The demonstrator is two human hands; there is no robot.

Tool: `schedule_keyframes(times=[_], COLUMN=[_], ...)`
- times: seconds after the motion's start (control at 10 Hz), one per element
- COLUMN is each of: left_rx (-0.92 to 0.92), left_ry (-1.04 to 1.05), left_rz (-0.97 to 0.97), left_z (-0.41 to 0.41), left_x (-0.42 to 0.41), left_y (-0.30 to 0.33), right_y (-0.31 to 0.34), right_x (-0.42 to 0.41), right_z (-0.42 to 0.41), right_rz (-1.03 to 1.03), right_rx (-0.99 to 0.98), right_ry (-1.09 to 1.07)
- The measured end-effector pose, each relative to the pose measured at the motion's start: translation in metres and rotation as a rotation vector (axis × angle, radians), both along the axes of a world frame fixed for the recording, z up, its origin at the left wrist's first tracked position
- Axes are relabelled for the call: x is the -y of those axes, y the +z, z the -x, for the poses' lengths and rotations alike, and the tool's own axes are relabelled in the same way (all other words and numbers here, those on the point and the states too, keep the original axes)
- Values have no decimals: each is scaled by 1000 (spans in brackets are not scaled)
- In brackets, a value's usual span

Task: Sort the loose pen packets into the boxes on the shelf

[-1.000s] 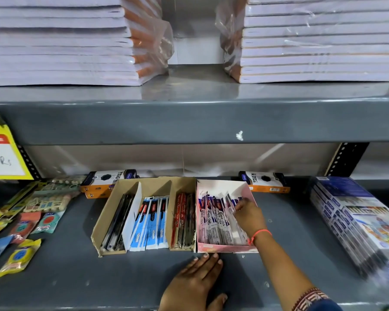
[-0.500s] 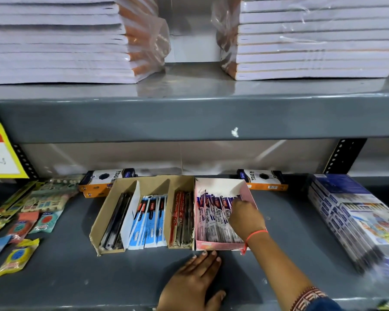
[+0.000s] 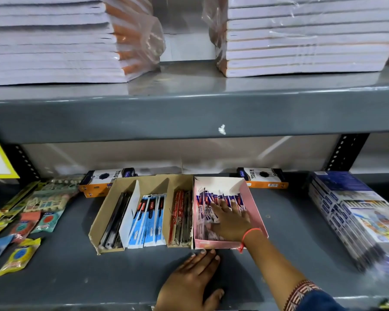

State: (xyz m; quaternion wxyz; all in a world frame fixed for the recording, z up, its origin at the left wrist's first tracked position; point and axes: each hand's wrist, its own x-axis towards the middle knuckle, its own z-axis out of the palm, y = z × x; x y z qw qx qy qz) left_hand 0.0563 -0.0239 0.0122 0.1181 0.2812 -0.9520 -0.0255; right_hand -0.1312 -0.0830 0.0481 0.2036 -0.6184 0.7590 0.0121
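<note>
A pink box [image 3: 255, 207] on the grey shelf [image 3: 65, 265] holds white-and-purple pen packets [image 3: 206, 205]. My right hand [image 3: 231, 218] lies flat on those packets with fingers spread, pressing them down. To its left a brown cardboard box [image 3: 103, 209] has three slots: black pens [image 3: 115, 221], blue-and-white packets [image 3: 148, 218] and red-and-dark packets [image 3: 180, 218]. My left hand [image 3: 189, 279] rests flat on the shelf, its fingertips touching the pink box's front wall.
Two orange-and-black boxes [image 3: 106, 180] [image 3: 263, 177] stand behind the pen boxes. Small coloured packets [image 3: 20, 221] lie at the left, a stack of blue boxes [image 3: 355, 214] at the right. Wrapped notebook piles [image 3: 301, 37] fill the upper shelf.
My right hand opened from a curled hold at the packets' tops and now lies flat over them, lower in the pink box. My left hand slid forward to the box front.
</note>
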Motion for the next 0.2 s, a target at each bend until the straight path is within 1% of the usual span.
schedule_keyframes(times=[0.1,0.2], left_rx=[-61,-77], left_ry=[-3,-1], left_rz=[32,23], left_z=[-2,-3], left_x=[0,0], left_y=[-3,-3], right_y=[-4,4], right_x=[-3,-7], right_z=[1,3], right_rz=[-43,52], right_rx=[24,58], right_ry=[4,-15])
